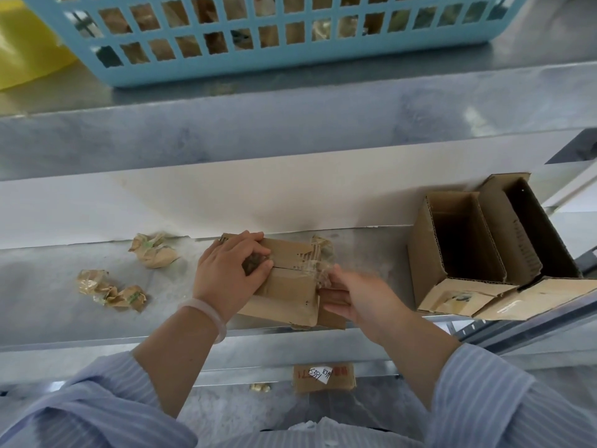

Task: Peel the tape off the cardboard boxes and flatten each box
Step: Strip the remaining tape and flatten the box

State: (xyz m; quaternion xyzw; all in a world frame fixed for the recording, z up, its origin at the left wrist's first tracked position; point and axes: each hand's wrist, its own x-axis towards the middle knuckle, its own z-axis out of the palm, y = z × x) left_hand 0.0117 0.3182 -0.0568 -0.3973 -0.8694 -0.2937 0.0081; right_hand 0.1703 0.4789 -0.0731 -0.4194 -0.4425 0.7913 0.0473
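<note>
A small brown cardboard box (287,286) lies on the metal shelf (48,286) in the middle of the view. My left hand (231,273) rests on its left part, fingers curled over the top. My right hand (352,297) is at the box's right side and pinches a strip of clear tape (318,265) that lifts off the top seam. Blur hides the exact finger positions. Two open empty cardboard boxes (468,250) stand at the right end of the shelf, flaps hanging forward.
Two crumpled wads of peeled tape (153,250) (109,291) lie left of the box. A blue plastic basket (258,37) holding cardboard sits on the upper shelf. A flattened box with a label (323,378) lies on the floor below.
</note>
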